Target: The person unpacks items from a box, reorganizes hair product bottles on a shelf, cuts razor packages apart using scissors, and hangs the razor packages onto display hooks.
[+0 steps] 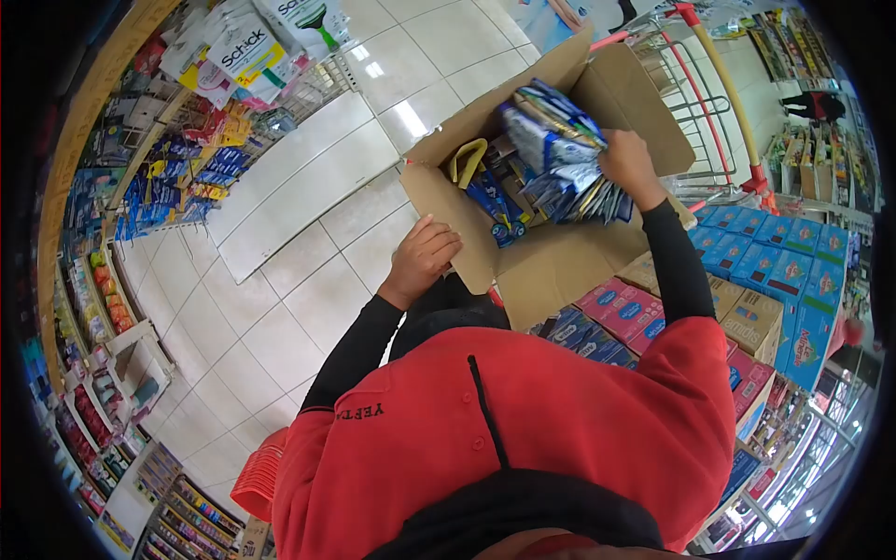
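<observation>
An open cardboard box [551,275] is in front of me, its flaps folded outward. My left hand [426,259] grips the left flap of the box, fingers bent over its edge. Inside the box, my right hand [629,166] is closed on the near end of a thick bundle of blue-and-silver packets [551,131]. More flat silvery packets [593,198] fan out below that hand. Blue packages [495,207] and a yellow strip [469,161] lie to the left in the box. The print on the packets is too blurred to read.
Red-framed shopping cart [719,112] stands behind the box. Stacked pink cartons [621,313] and blue cartons [775,257] are on my right. A rack with Schick razor packs [247,56] and a white low shelf base [299,187] are on the left.
</observation>
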The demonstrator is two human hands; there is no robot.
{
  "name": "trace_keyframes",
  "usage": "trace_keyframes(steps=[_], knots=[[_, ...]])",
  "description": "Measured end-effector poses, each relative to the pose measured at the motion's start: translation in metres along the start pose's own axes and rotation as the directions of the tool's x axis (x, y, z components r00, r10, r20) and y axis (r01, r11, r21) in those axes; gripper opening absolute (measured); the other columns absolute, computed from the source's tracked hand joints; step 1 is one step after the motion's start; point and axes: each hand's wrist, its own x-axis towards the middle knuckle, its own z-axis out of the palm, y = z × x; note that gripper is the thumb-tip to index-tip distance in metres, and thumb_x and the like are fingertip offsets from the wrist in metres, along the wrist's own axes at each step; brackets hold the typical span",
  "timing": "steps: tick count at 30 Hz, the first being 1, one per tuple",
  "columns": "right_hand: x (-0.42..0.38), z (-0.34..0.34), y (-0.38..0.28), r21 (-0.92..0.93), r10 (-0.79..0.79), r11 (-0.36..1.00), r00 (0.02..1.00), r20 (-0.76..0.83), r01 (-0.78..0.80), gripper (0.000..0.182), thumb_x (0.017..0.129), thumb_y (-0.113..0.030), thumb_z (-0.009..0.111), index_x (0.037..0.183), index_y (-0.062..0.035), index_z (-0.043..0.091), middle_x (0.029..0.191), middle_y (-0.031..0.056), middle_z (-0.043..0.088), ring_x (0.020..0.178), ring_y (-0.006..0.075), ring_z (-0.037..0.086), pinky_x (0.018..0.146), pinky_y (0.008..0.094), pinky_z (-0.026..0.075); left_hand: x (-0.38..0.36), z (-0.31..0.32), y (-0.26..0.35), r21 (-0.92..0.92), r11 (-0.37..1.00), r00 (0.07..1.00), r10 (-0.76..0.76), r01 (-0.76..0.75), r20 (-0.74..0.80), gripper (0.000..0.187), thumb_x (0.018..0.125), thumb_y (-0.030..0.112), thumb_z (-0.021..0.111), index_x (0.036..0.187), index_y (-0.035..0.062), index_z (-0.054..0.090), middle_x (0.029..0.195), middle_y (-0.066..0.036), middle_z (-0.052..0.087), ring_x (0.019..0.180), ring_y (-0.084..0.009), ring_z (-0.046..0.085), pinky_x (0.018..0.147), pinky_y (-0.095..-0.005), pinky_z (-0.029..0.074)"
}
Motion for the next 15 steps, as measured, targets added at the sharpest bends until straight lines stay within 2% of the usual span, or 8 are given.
trace_keyframes(steps=[1, 2, 4, 6, 7, 8, 12, 15], knots=[[-0.008, -0.002, -0.011, 0.028, -0.042, 0.999, 0.998, -0.051, 0.044, 0.022, 0.064, -0.005, 0.048, 0.082, -0.002, 0.061, 0.071, 0.0226, 0.057, 0.072, 0.0389, 0.056, 0.068, 0.0467, 0.045, 0.001, 0.0, 0.001, -0.004, 1.0, 1.0, 0.01, -0.01, 0.005, 0.028, 0.057, 0.003, 0.06, 0.084, 0.0103, 0.061, 0.09, 0.0, 0.06, 0.094, -0.0176, 0.053, 0.092, -0.0395, 0.035], [-0.014, -0.01, -0.028, 0.008, -0.015, 1.0, 0.998, 0.059, 0.014, 0.03, 0.062, -0.007, 0.056, 0.092, -0.0022, 0.059, 0.074, 0.0226, 0.057, 0.074, 0.0375, 0.055, 0.069, 0.0453, 0.044, 0.001, -0.001, 0.001, -0.002, 1.0, 1.0, 0.015, -0.015, 0.011, 0.027, 0.057, 0.004, 0.061, 0.084, 0.0089, 0.06, 0.091, -0.001, 0.059, 0.093, -0.0177, 0.053, 0.093, -0.0397, 0.035], [-0.027, -0.016, -0.063, 0.154, -0.058, 0.987, 0.993, 0.101, 0.042, 0.034, 0.062, -0.004, 0.052, 0.095, -0.0028, 0.059, 0.073, 0.022, 0.057, 0.074, 0.0363, 0.055, 0.069, 0.0453, 0.044, 0.002, -0.001, 0.003, -0.003, 1.0, 1.0, 0.022, -0.022, 0.022, 0.026, 0.058, 0.005, 0.062, 0.084, 0.0075, 0.059, 0.091, -0.002, 0.058, 0.093, -0.0178, 0.053, 0.094, -0.0399, 0.035], [-0.036, 0.007, -0.092, 0.221, -0.165, 0.966, 0.98, 0.111, 0.137, 0.034, 0.063, -0.003, 0.048, 0.094, -0.0034, 0.06, 0.066, 0.0199, 0.056, 0.064, 0.0355, 0.056, 0.062, 0.0445, 0.045, 0.004, 0.0, 0.003, 0.019, 1.0, 1.0, 0.024, -0.024, 0.011, 0.027, 0.057, 0.005, 0.063, 0.084, 0.0073, 0.059, 0.09, -0.002, 0.058, 0.092, -0.0179, 0.053, 0.093, -0.0407, 0.035], [-0.043, 0.03, -0.101, 0.275, -0.262, 0.93, 0.965, 0.025, 0.246, 0.018, 0.066, -0.005, 0.048, 0.08, -0.002, 0.059, 0.065, 0.0201, 0.056, 0.064, 0.0345, 0.057, 0.055, 0.0432, 0.046, 0.005, 0.001, 0.003, 0.017, 0.999, 0.999, 0.034, -0.035, 0.016, 0.027, 0.057, 0.005, 0.063, 0.084, 0.0073, 0.059, 0.09, -0.002, 0.058, 0.092, -0.0179, 0.053, 0.093, -0.0407, 0.035], [-0.046, 0.041, -0.119, 0.275, -0.221, 0.947, 0.959, 0.178, 0.168, 0.017, 0.064, -0.004, 0.049, 0.079, -0.0017, 0.059, 0.066, 0.0205, 0.056, 0.065, 0.0355, 0.057, 0.057, 0.0437, 0.046, 0.006, 0.003, 0.003, 0.013, 0.999, 0.999, 0.043, -0.043, 0.022, 0.028, 0.056, 0.005, 0.063, 0.084, 0.0074, 0.059, 0.09, -0.002, 0.058, 0.092, -0.018, 0.053, 0.093, -0.0407, 0.035], [-0.046, 0.079, -0.119, 0.369, -0.245, 0.915, 0.952, 0.186, 0.163, 0.019, 0.063, -0.003, 0.051, 0.081, 0.0007, 0.056, 0.069, 0.0208, 0.057, 0.067, 0.0376, 0.057, 0.061, 0.0444, 0.046, 0.012, 0.008, 0.005, -0.002, 0.998, 0.998, 0.065, -0.065, 0.025, 0.028, 0.054, 0.004, 0.064, 0.082, 0.008, 0.058, 0.088, -0.002, 0.058, 0.091, -0.0188, 0.053, 0.092, -0.0405, 0.036], [-0.052, 0.114, -0.1, 0.326, -0.217, 0.94, 0.913, 0.346, 0.1, 0.04, 0.061, -0.002, 0.05, 0.102, 0.0001, 0.052, 0.078, 0.0213, 0.058, 0.074, 0.0352, 0.058, 0.07, 0.0421, 0.046, 0.01, 0.007, 0.005, -0.021, 0.998, 0.997, 0.054, -0.053, 0.052, 0.026, 0.057, 0.005, 0.062, 0.083, 0.0094, 0.058, 0.088, -0.001, 0.057, 0.09, -0.0192, 0.052, 0.093, -0.0417, 0.033]])
